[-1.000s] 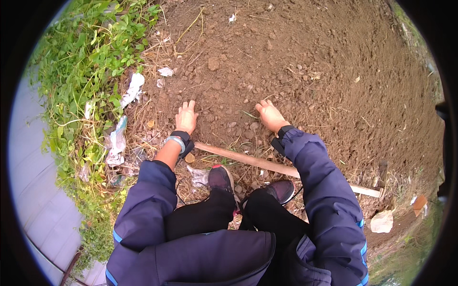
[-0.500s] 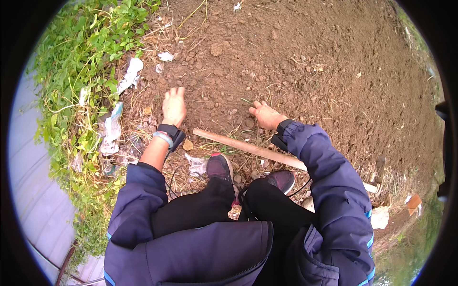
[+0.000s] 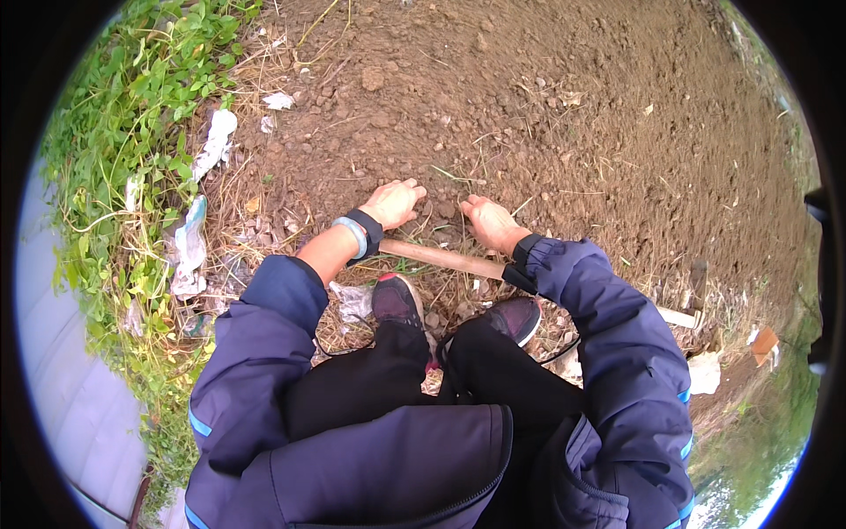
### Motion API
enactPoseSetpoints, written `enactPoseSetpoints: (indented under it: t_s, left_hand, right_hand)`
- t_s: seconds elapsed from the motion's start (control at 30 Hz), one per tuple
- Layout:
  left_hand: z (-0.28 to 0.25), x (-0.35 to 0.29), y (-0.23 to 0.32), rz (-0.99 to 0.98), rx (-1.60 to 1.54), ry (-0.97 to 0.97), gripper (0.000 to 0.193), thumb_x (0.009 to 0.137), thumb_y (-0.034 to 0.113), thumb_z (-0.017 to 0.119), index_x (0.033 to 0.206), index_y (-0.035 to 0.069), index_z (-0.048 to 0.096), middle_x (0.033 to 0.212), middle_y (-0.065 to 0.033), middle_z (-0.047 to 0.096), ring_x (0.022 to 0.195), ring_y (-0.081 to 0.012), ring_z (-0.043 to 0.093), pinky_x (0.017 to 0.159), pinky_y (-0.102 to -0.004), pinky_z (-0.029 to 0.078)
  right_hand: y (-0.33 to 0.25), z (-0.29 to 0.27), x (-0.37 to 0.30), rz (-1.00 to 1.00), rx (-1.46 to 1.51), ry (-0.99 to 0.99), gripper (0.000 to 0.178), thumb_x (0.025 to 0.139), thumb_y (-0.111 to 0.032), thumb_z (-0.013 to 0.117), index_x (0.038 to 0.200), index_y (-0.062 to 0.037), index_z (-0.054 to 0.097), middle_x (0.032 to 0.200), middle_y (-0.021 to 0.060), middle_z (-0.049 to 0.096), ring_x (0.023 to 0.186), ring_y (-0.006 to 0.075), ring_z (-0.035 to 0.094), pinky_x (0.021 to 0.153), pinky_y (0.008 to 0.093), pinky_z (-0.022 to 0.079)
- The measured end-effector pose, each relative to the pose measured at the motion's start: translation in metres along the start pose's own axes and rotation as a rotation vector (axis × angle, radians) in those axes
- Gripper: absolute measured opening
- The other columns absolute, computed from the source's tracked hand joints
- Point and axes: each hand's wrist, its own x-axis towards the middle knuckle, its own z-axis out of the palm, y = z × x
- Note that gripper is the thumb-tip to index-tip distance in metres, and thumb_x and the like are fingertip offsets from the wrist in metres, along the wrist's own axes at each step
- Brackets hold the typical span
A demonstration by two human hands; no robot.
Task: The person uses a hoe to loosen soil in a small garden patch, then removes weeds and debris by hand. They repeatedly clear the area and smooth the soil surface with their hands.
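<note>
Bare brown soil [image 3: 529, 150] with clods lies in front of me. My left hand [image 3: 392, 204] is low over the soil edge, its fingers bent toward the right and slightly apart, with nothing visible in them. Opposite it, my right hand [image 3: 491, 224] points left, its fingers curled down at the ground; whatever they may hold is hidden. Thin green grass blades [image 3: 449, 175] lie just beyond the gap between the hands. A long wooden handle [image 3: 445, 257] crosses the ground below both hands, passing under my right forearm.
My shoes [image 3: 398, 304] stand on dry straw close to the handle. Leafy green vines [image 3: 115, 167] grow along the left beside a pale panelled surface [image 3: 75, 353]. White plastic scraps [image 3: 216, 145] lie by the vines. A brown-orange fragment [image 3: 764, 346] is at the far right.
My left hand has moved right and a little nearer to me, closing toward the right hand. The right hand has shifted slightly. The view has moved, so the ground appears farther left.
</note>
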Motion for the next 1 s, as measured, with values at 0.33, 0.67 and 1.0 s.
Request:
enactPoseSetpoints:
  t_s: [0.33,0.67,1.0]
  left_hand:
    - [0.002,0.01,-0.005,0.013,-0.057,-0.117,0.05,0.079,0.021,0.071,0.122,0.004,0.053,0.116,-0.0197,0.058,0.11,-0.0371,0.056,0.092,-0.0448,0.046]
    - [0.008,0.012,0.002,-0.067,-0.052,-0.16,0.049,0.081,0.03,0.069,0.121,0.003,0.057,0.112,-0.0192,0.062,0.108,-0.0345,0.058,0.091,-0.0436,0.047]
    - [0.007,0.01,-0.011,0.157,-0.081,-0.13,0.039,0.08,0.025,0.067,0.112,0.004,0.059,0.096,-0.0214,0.065,0.094,-0.0369,0.062,0.083,-0.0428,0.048]
  right_hand:
    - [-0.009,0.012,-0.012,-0.073,-0.141,0.017,0.02,0.08,-0.004,0.053,0.1,-0.0006,0.057,0.096,0.0142,0.056,0.098,0.0329,0.059,0.08,0.0408,0.052]
    - [0.0,0.02,-0.006,-0.11,-0.08,-0.036,0.034,0.07,-0.006,0.067,0.102,-0.0021,0.059,0.099,0.0151,0.058,0.098,0.0345,0.058,0.083,0.0422,0.05]
    - [0.004,0.013,-0.004,-0.14,-0.068,-0.083,0.031,0.076,-0.002,0.058,0.106,-0.0054,0.064,0.102,0.0139,0.061,0.099,0.0348,0.06,0.086,0.0411,0.05]
